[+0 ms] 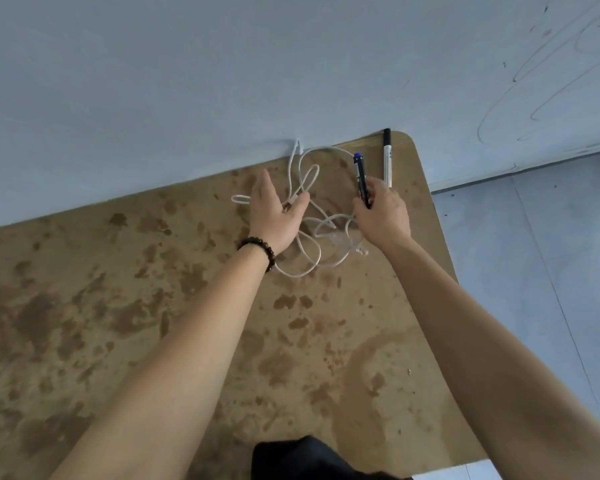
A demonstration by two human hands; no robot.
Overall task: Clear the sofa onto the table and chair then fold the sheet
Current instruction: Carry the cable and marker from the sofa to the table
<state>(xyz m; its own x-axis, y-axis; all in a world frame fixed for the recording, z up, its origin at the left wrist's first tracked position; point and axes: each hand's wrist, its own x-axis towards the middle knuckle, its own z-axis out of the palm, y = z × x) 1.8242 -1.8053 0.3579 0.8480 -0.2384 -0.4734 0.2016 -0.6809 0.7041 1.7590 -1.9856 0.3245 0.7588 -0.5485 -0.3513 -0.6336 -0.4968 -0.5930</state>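
A white cable (323, 221) lies in loose, tangled loops on a brown desk (160, 306) whose top is blotched with darker stains; one end of the cable reaches the desk's far edge, where it meets a grey-blue wall (222, 81). Just right of the cable, a white marker (387, 164) with a black cap lies flat, pointing toward the wall near the rounded corner of the desk. The left hand (278, 209) is spread over the cable's left loops, fingers straight and thumb out, holding nothing; whether the palm actually touches the cable is not clear. A dark beaded bracelet (258, 249) circles that wrist. The right hand (381, 213), at the cable's right side, has its fingers curled round the lower part of a dark, blue-capped marker (360, 178), which sticks out cap-first toward the wall. The marker's lower end is hidden inside the grip. A small reddish-tipped bit, perhaps a plug, shows between the left thumb and palm, too small to identify. A clear plastic piece (347, 244) lies among the cable's near-right loops, its shape hard to make out. A dark cloth (309, 455), nearest the camera, is cut off by the frame.
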